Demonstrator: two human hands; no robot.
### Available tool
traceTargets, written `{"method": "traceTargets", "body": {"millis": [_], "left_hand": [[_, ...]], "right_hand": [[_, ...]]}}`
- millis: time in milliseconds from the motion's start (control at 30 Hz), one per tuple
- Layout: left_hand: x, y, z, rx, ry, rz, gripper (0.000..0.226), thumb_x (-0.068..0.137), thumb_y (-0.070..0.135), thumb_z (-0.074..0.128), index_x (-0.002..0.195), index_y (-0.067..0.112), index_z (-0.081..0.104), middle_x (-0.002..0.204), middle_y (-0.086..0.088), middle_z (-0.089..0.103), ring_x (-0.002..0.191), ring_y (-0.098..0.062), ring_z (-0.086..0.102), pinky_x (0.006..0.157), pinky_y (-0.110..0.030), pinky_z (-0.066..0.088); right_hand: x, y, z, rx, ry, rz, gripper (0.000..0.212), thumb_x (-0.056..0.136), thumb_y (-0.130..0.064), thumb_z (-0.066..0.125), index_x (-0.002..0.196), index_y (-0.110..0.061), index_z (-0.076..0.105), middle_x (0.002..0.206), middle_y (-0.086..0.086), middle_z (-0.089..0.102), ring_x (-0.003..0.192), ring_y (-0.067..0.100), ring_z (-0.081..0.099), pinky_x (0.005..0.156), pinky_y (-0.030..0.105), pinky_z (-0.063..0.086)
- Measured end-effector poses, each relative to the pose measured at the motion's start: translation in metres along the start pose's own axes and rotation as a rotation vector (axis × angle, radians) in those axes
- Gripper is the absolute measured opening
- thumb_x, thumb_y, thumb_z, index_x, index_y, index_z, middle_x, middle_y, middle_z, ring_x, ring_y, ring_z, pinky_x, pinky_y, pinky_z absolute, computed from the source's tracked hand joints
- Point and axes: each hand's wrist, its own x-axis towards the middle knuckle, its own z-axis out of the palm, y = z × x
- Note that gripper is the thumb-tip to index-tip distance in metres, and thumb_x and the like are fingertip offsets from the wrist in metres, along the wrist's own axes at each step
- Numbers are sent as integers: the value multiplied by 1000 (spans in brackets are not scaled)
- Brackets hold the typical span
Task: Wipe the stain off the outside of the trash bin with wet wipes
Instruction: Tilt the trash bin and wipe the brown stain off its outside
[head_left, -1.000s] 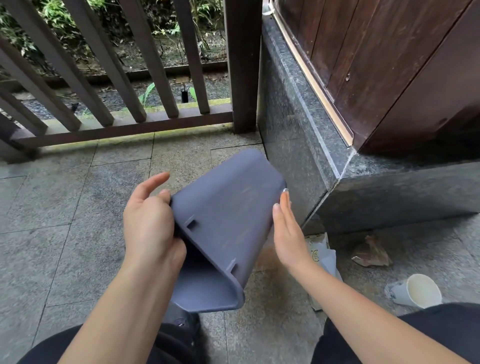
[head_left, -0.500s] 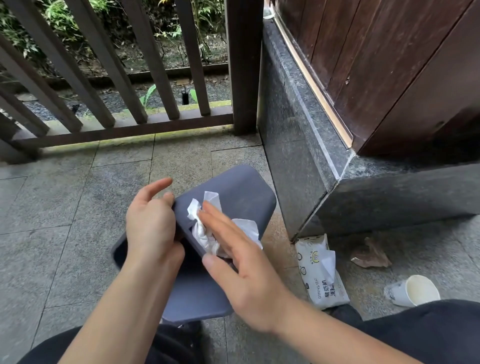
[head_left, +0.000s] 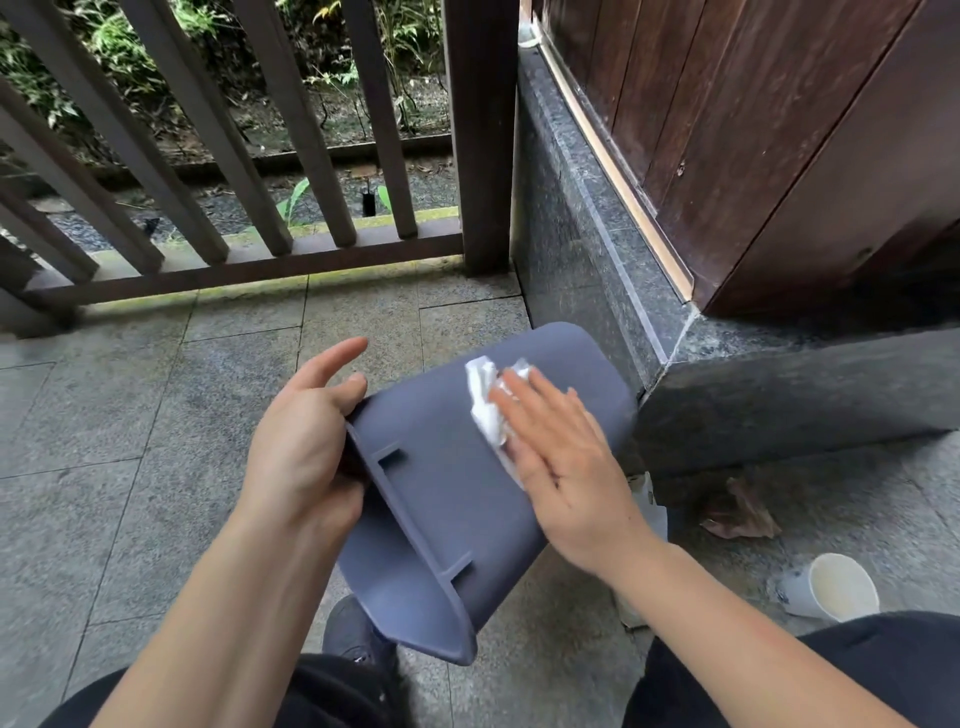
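A grey-blue plastic trash bin (head_left: 441, 499) is held tilted on its side above the paved floor, its rim toward me and its base pointing away. My left hand (head_left: 304, 441) grips the rim at the left edge. My right hand (head_left: 561, 457) lies flat on the bin's upper outer wall and presses a crumpled white wet wipe (head_left: 488, 400) against it. Part of the wipe sticks out beyond my fingertips. No stain is visible on the exposed wall.
A wet wipe pack (head_left: 649, 499) lies on the floor behind my right wrist, mostly hidden. A paper cup (head_left: 831, 587) lies on its side at the right, near a dry leaf (head_left: 737, 514). A stone step (head_left: 779, 384) and wooden door stand right; a wooden railing (head_left: 234, 260) stands ahead.
My right hand picked up the wipe and slid it from the bin's rim area toward its base. The bin tilted back with its base raised to the right.
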Motion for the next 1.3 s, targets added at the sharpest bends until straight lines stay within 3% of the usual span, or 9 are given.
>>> {"method": "traceTargets", "body": {"millis": [200,267,367,467,667,800,967,1100,1300], "left_hand": [[2,1,-2,37,-45,11,40,101,4,49,115,29,77,64,-3,56,53,-16,55,55,-28,50],[3,3,-3,34,-47,16,40,101,4,49,115,28,77,70,-5,59,54,-17,58,57,-30,52],[6,3,-3,28,-29,19,39,102,3,49,116,28,75,88,-10,63,61,-19,60,62,-32,54],[7,0,-1,28,-9,16,39,102,3,48,118,27,74,91,-12,63,65,-20,60,67,-36,54],[6,1,-7,52,-34,28,39,100,1,52,120,28,74,84,-11,65,54,-15,61,53,-26,57],[4,1,-7,66,-93,-5,40,99,1,50,120,25,74,86,-14,60,68,-21,59,58,-30,51],[3,-2,-4,88,-108,13,39,98,1,51,119,24,75,91,-16,52,69,-23,50,61,-36,40],[9,-2,-10,51,-32,6,39,97,2,52,116,25,76,79,-8,55,61,-17,53,56,-30,48],[14,-6,-7,78,-41,-9,44,96,-1,51,123,26,72,89,-14,72,72,-24,66,64,-32,57]], "right_hand": [[13,55,-6,114,44,606,50,111,-31,26,160,-21,22,170,-3,13,156,9,0,127,34,0],[13,53,-1,160,17,652,51,111,-33,22,161,-22,16,171,-3,6,155,6,-4,126,33,-1],[4,24,14,99,-48,500,52,111,-35,19,161,-30,9,170,-12,0,152,-3,-11,126,36,-5],[-17,-28,31,68,-112,116,49,109,-41,14,157,-48,3,168,-22,1,154,-1,-7,126,36,-9],[-27,-26,33,-8,-122,-134,50,109,-41,22,157,-46,12,169,-10,17,157,11,7,126,45,-5],[-15,29,30,36,43,269,51,107,-40,18,156,-39,6,168,-16,8,155,0,-2,127,37,-4],[-15,68,35,298,81,800,53,111,-33,21,162,-24,8,171,-7,7,156,7,3,128,40,2],[-15,31,42,284,69,608,51,111,-30,23,160,-26,11,164,-19,6,156,4,3,123,23,-1],[-14,-57,58,247,-82,22,51,109,-38,26,157,-44,9,168,-21,13,155,0,5,126,37,-6]]}}
